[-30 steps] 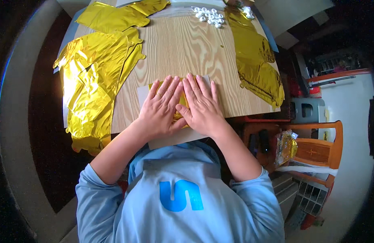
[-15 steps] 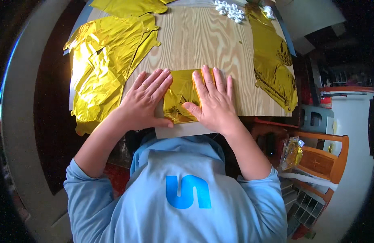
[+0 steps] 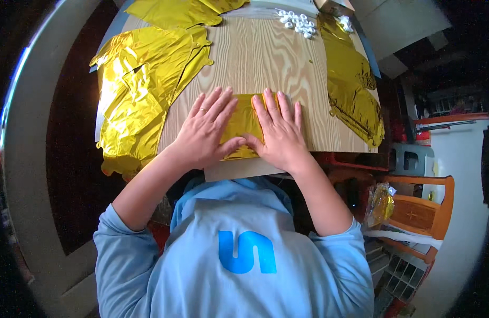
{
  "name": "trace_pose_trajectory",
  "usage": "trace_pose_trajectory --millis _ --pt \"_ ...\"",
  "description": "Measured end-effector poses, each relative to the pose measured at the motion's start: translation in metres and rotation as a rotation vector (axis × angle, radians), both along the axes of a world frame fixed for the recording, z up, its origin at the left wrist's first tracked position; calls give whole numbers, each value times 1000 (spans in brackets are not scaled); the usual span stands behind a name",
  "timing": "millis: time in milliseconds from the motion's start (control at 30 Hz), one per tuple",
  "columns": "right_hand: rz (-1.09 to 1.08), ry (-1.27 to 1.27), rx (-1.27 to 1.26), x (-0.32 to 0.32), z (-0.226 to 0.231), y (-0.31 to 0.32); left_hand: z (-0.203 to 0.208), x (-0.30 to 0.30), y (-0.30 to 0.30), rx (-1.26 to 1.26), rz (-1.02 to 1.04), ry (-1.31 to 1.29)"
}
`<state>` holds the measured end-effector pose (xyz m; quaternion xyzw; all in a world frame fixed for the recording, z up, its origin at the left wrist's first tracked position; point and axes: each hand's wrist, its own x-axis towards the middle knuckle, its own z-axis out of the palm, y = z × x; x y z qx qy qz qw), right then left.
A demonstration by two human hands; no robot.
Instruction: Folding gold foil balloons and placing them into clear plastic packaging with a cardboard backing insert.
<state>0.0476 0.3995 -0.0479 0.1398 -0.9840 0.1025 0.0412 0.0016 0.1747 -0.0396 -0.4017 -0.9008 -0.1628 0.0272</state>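
Note:
A folded gold foil balloon (image 3: 240,121) lies flat at the table's near edge, smooth at its middle and partly covered by my hands. Across its left side rests my left hand (image 3: 206,130), palm down with the fingers stretched out. My right hand (image 3: 281,135) lies flat over its right side, fingers spread. The two thumbs meet near the lower part of the foil. Under the foil, a pale flat sheet (image 3: 243,168) sticks out past the table edge towards my body.
Flat gold foil balloons (image 3: 141,87) cover the table's left side, with more gold foil (image 3: 175,11) at the far left. Another gold foil balloon (image 3: 351,79) lies along the right. Several small white rolls (image 3: 297,24) sit at the back. A wooden chair (image 3: 441,212) stands at the right.
My left hand has slid right over the gold foil, bringing its thumb against the right thumb. My right hand stays nearly in place. The view has shifted slightly.

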Motion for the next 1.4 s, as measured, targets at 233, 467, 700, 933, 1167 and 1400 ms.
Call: trace_pose_trajectory --millis 233,467,700,933,1167,1400 --pt "-14 117 75 -1 20 -6 -11 -2 -7 -7 27 62" --pt "171 45 -92 57 24 -42 -14 -7 -13 41 2 -35" --pt "186 -20 -35 66 -3 -45 -11 -14 -16 85 -21 -134" --pt "182 -18 -45 54 2 -42 -16 -26 -9 129 -12 -112" --pt "193 -11 -54 62 -3 -45 -17 -25 -8 146 -9 -99" --pt "187 -14 -67 63 -5 -47 -13 -24 -7 129 -4 -117"
